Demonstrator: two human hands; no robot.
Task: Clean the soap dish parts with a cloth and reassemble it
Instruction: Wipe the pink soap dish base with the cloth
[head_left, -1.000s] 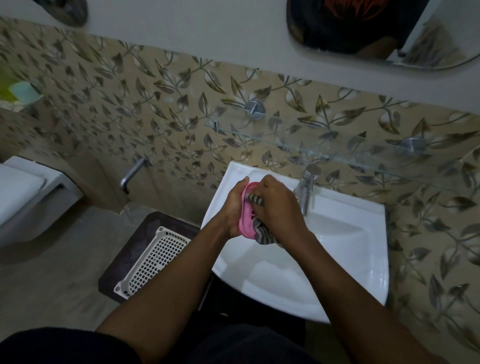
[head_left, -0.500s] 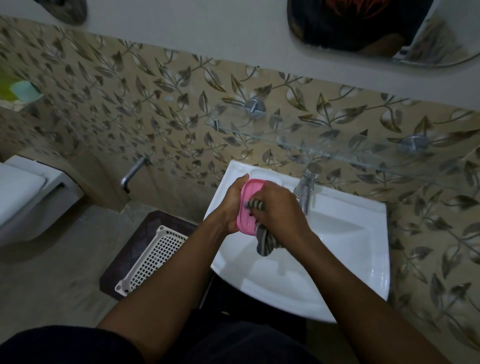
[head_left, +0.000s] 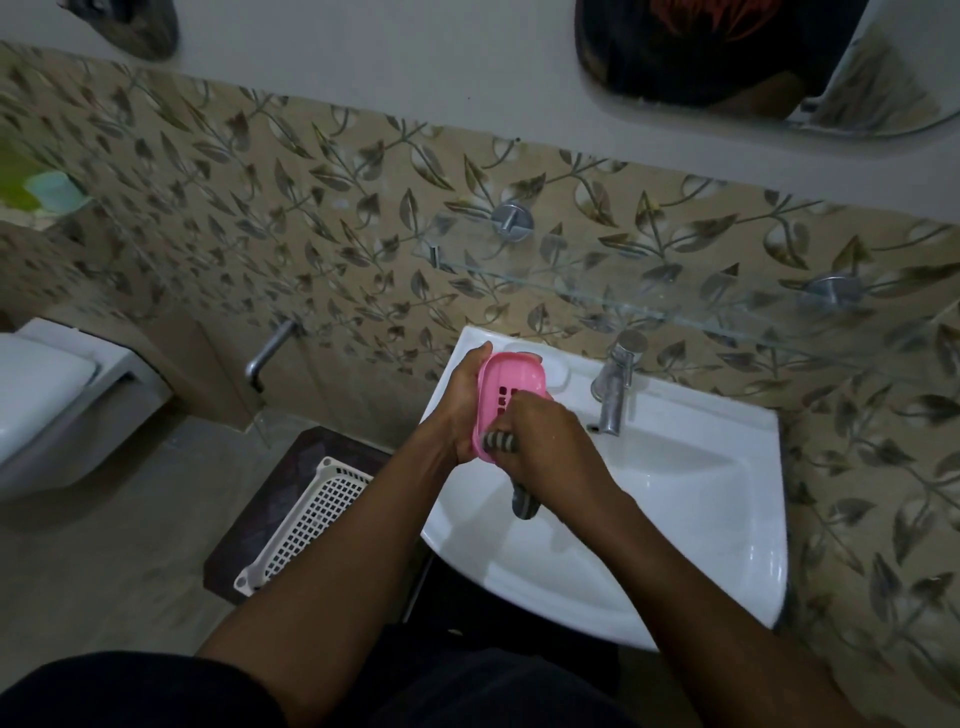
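We are holding the dish (head_left: 511, 382), a pink slotted tray, up over the back left corner of the sink (head_left: 701, 493), with its hollow face turning towards us. Our left hand (head_left: 462, 410) is cupping it from the left, the grip wrapping round its long edge. Our right hand (head_left: 545, 447) is pressing the cloth (head_left: 501, 441) against the near end of the dish, its grip closing tight on the striped fabric. A tail of the cloth is hanging down below that hand, over the sink. A few slots in the dish are showing just above our right knuckles. The tap (head_left: 615, 389) is standing at the sink's back rim, just right of the hands and apart from them. A glass shelf (head_left: 623, 291) is running along the leaf-patterned wall (head_left: 311, 208) above. On the floor to the left a white basket (head_left: 306, 525) is lying on a dark mat (head_left: 311, 447), and a toilet (head_left: 47, 395) is sitting further left
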